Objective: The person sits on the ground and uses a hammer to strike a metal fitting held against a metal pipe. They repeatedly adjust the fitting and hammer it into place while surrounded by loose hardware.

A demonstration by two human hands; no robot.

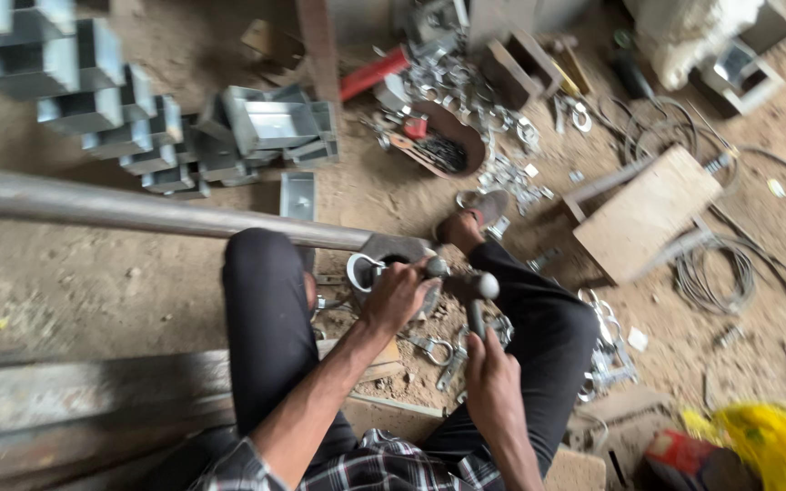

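The dirt floor (120, 282) is the largest thing here, and a long steel pipe (138, 211) runs across it from the left to a metal block (393, 247) between the person's knees. Behind lie a stack of grey metal boxes (93, 100), a wooden board (648, 211) and a heap of small metal clamps (466, 86). The left hand (395, 295) is closed around a shiny metal ring (363, 271) just at the block. The right hand (491, 375) has its grip closed on the handle of a hammer (478, 300), whose head stands near the left fingers. The picture is blurred, so the ring is perhaps a clamp piece. I think a blow could land on the left fingers, because they are so close to the hammer head, or the ring could slip sideways.
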